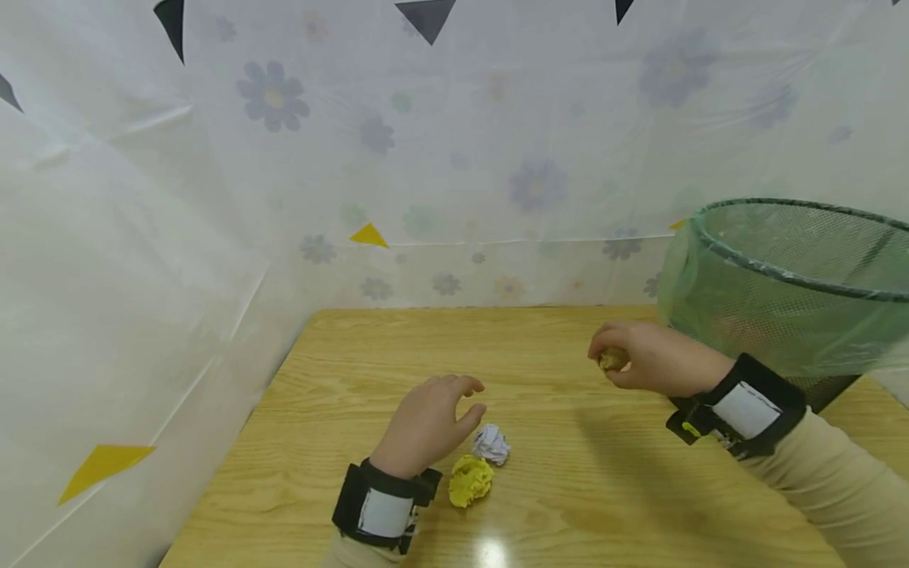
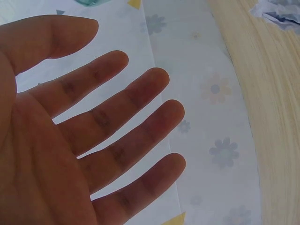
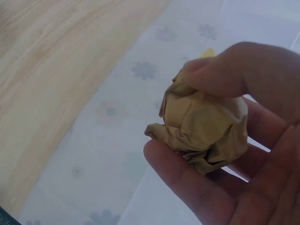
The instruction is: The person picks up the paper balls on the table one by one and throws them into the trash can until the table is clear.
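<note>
My right hand (image 1: 649, 356) grips a crumpled ball of brown paper (image 3: 206, 124) between thumb and fingers, raised over the table near the green basket. In the right wrist view the thumb lies across the top of the ball and the fingers curl beneath it. My left hand (image 1: 429, 422) hovers at the middle of the table with fingers spread and nothing in them. Just right of it lie a crumpled white paper ball (image 1: 491, 444) and a crumpled yellow paper ball (image 1: 470, 481), side by side. A corner of the white ball also shows in the left wrist view.
A green mesh basket (image 1: 802, 276) with a dark rim stands at the right of the wooden table (image 1: 440, 339). Behind the table hangs a pale flowered sheet (image 1: 454, 158), which also covers the left side. Black straps with white patches circle both wrists.
</note>
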